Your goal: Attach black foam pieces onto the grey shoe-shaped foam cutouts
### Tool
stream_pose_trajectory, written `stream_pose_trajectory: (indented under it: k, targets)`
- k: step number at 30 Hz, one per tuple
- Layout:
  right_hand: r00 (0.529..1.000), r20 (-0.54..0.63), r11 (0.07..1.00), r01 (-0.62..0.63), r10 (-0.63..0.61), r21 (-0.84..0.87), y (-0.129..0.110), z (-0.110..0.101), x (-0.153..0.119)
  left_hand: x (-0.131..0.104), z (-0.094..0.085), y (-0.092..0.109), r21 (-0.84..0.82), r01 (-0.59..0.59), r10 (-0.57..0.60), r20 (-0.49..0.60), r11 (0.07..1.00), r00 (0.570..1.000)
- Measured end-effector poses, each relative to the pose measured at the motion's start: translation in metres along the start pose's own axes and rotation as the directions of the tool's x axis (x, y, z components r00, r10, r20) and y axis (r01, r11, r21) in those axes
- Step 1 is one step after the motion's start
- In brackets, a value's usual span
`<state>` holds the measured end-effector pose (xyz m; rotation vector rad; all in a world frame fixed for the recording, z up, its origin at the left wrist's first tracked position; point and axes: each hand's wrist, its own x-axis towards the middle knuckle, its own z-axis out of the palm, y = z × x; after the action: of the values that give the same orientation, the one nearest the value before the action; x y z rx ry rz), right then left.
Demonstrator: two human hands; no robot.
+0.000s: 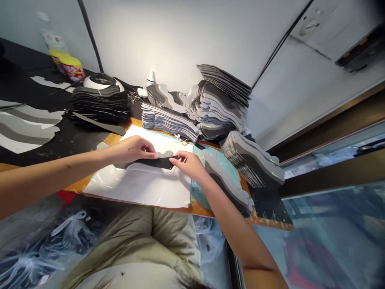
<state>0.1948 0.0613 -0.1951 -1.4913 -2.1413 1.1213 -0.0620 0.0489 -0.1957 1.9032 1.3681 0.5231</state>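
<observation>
A dark shoe-upper piece lies over a lighter grey and white piece on a white sheet. My left hand pinches the dark piece near its upper left edge, thumb and forefinger together. At its right end my right hand grips the same piece between thumb and fingers. Just right of my right hand, a grey layered shoe-upper panel rests on the blue-green mat. The underside of the dark piece is hidden.
Stacks of grey shoe panels stand at the right, with more piled against the wall. At the left are a stack of black pieces and loose panels. Earphones lie behind my hands. Plastic bags sit below the table.
</observation>
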Motion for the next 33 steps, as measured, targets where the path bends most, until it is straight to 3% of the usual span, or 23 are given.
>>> stream_pose_trajectory:
  k: [4, 9, 25, 33]
  targets:
    - [0.999, -0.012, 0.984, 0.030, -0.033, -0.176, 0.008, 0.004, 0.000, 0.004, 0.012, 0.002, 0.010, 0.061, -0.062, 0.073, 0.998, 0.995]
    - [1.000, 0.021, 0.976, -0.002, 0.007, -0.219, 0.010, 0.005, -0.004, 0.004, 0.019, 0.002, -0.015, 0.082, -0.079, 0.124, 0.997, 0.989]
    - [0.998, 0.062, 0.937, 0.000, 0.023, -0.348, 0.005, 0.005, -0.006, 0.006, 0.022, -0.013, 0.010, 0.089, -0.090, 0.095, 0.996, 0.991]
    - [0.996, 0.056, 0.932, 0.081, -0.065, -0.354, 0.014, 0.006, -0.003, 0.007, 0.026, -0.014, 0.016, 0.087, -0.088, 0.085, 0.996, 0.992]
